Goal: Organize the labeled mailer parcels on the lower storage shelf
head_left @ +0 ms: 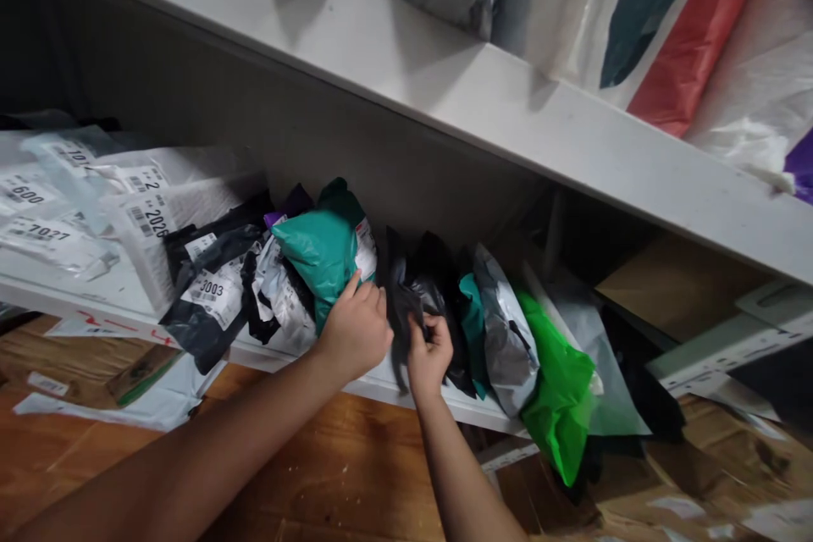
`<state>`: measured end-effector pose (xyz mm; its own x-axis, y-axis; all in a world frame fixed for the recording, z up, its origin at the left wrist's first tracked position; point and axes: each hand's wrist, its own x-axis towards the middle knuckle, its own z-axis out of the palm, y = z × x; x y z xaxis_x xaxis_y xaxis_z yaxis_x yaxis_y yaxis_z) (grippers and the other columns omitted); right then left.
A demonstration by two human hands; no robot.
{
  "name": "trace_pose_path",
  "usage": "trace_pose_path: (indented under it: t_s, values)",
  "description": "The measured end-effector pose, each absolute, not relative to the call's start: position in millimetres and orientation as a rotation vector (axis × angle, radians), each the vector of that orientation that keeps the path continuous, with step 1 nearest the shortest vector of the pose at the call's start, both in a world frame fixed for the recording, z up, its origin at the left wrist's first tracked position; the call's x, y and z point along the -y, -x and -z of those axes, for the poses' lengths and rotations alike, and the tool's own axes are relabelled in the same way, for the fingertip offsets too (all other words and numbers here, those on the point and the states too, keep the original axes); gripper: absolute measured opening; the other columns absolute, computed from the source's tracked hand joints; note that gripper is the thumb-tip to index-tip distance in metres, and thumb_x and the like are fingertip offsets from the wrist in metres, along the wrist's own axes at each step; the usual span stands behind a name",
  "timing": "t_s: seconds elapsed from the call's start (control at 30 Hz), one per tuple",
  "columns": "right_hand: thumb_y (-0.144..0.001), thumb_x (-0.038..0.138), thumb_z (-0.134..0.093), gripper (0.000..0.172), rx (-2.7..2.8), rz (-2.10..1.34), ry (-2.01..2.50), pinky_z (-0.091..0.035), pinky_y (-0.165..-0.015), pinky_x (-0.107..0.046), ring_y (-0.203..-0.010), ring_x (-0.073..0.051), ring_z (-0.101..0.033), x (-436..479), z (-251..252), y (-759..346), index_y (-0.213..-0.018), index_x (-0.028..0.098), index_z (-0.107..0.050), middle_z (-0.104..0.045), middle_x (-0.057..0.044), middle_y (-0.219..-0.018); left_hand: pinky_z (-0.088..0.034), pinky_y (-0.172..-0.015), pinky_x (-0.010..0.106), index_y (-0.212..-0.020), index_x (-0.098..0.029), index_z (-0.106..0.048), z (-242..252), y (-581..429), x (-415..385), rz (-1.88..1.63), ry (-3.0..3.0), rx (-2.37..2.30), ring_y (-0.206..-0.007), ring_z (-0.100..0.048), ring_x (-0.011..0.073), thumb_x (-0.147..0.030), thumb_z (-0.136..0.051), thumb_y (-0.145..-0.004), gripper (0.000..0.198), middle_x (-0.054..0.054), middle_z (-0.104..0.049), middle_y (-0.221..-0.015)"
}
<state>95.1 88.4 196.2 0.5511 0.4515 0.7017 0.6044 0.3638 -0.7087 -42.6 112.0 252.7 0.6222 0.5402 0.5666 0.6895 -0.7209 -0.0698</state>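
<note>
My left hand (357, 328) is closed at the lower right edge of a teal poly mailer (327, 241), its index fingertip by the white label. The other fingers are curled, and what lies under them is partly hidden. My right hand (432, 353) pinches a black poly mailer (400, 296) between thumb and fingers. That bag stands upright on the shelf, leaning among other dark bags. Just right of it are a narrow teal bag (472, 330) and a silver-grey mailer (508, 330).
White labelled mailers (143, 220) and a black mailer marked 3003 (212, 292) fill the shelf's left. A bright green bag (559, 389) hangs over the shelf edge (445, 402). An upper shelf (406, 42) crosses overhead, bearing large bags. Cardboard boxes (730, 449) lie lower right.
</note>
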Motion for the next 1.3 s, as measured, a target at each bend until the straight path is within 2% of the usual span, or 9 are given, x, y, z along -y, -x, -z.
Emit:
trace_pose_path:
  t_s: [0.13,0.23,0.37,0.47,0.63,0.73,0.83,1.07,1.3]
  values:
    - [-0.078,0.048,-0.059,0.035,1.009,-0.262,1.110,-0.043,-0.052,-0.021,-0.055,-0.009,-0.048,-95.8,-209.2,-37.1,-0.070,0.020,-0.040,-0.049,0.005,-0.061,-0.035,-0.107,0.052,-0.141,0.006,-0.028,-246.3,48.1,-112.8,1.381,2.352,1.097,-0.128,-0.039,0.0362,-0.042,-0.050,-0.085,0.077,0.030,-0.039,-0.138]
    - [-0.081,0.051,-0.054,0.037,1.051,-0.523,1.018,-0.043,-0.053,-0.022,-0.056,-0.010,-0.047,-90.4,-217.2,-24.9,-0.067,0.020,-0.039,-0.048,0.005,-0.059,-0.042,-0.101,0.053,-0.143,-0.013,-0.032,-255.0,52.8,-108.6,1.473,2.324,1.131,-0.133,-0.032,0.0397,-0.027,-0.054,-0.085,0.064,0.025,-0.020,-0.147]
    - [-0.084,0.035,-0.053,0.023,1.406,0.072,1.240,-0.047,-0.092,-0.040,-0.101,-0.022,-0.058,-73.8,-216.3,-73.1,-0.095,0.017,-0.062,-0.065,-0.010,-0.103,-0.043,-0.102,0.050,-0.130,-0.016,-0.049,-263.5,52.9,-98.9,1.475,2.415,0.980,-0.129,-0.038,0.0365,-0.011,-0.055,-0.079,0.051,0.020,-0.027,-0.142]
    - [-0.066,0.029,-0.069,0.069,1.626,0.461,1.604,-0.038,-0.104,-0.054,-0.125,-0.035,-0.044,-75.9,-207.5,-121.1,-0.130,0.010,-0.049,-0.049,-0.020,-0.136,-0.042,-0.104,0.050,-0.130,-0.011,-0.045,-258.2,52.8,-91.5,1.544,2.307,0.963,-0.132,-0.034,0.0375,-0.006,-0.055,-0.078,0.054,0.023,-0.024,-0.143]
    - [-0.064,0.014,-0.055,0.055,1.572,0.394,1.725,-0.049,-0.094,-0.044,-0.109,-0.030,-0.059,-89.5,-203.1,-165.9,-0.118,0.011,-0.062,-0.065,-0.015,-0.118,-0.037,-0.106,0.056,-0.137,-0.018,-0.033,-228.8,63.1,-79.5,1.610,2.061,0.982,-0.133,-0.033,0.0370,-0.012,-0.065,-0.076,0.069,0.022,-0.030,-0.139]
    - [-0.065,0.027,-0.058,0.038,1.182,0.242,1.540,-0.053,-0.081,-0.041,-0.084,-0.028,-0.066,-83.6,-219.4,-173.7,-0.097,0.010,-0.070,-0.072,-0.014,-0.091,-0.031,-0.108,0.061,-0.145,-0.013,-0.021,-209.5,70.0,-77.6,1.710,1.870,1.143,-0.133,-0.030,0.0391,-0.026,-0.072,-0.074,0.089,0.026,-0.032,-0.136]
    - [-0.070,0.048,-0.061,0.046,0.938,0.184,1.468,-0.052,-0.072,-0.039,-0.074,-0.026,-0.064,-74.4,-233.6,-164.2,-0.089,0.007,-0.069,-0.071,-0.013,-0.079,-0.030,-0.107,0.063,-0.147,-0.006,-0.010,-197.5,68.0,-82.7,1.785,1.884,1.352,-0.136,-0.024,0.0424,-0.038,-0.072,-0.074,0.101,0.032,-0.024,-0.141]
    - [-0.067,0.046,-0.068,0.059,1.036,-0.041,1.361,-0.047,-0.091,-0.042,-0.102,-0.027,-0.061,-69.0,-206.2,-102.8,-0.115,0.013,-0.061,-0.067,-0.013,-0.111,-0.033,-0.105,0.061,-0.142,-0.013,-0.027,-194.8,46.1,-91.9,1.864,2.049,1.460,-0.133,-0.030,0.0367,-0.022,-0.056,-0.083,0.066,0.021,-0.043,-0.133]
    - [-0.082,0.052,-0.054,0.065,1.302,-0.088,1.445,-0.028,-0.112,-0.054,-0.133,-0.030,-0.038,-68.8,-181.4,-108.1,-0.136,0.017,-0.043,-0.043,-0.016,-0.143,-0.038,-0.107,0.054,-0.145,-0.019,-0.025,-194.5,26.7,-85.1,1.803,2.271,1.355,-0.139,-0.027,0.0301,-0.005,-0.037,-0.087,0.061,0.020,-0.034,-0.146]
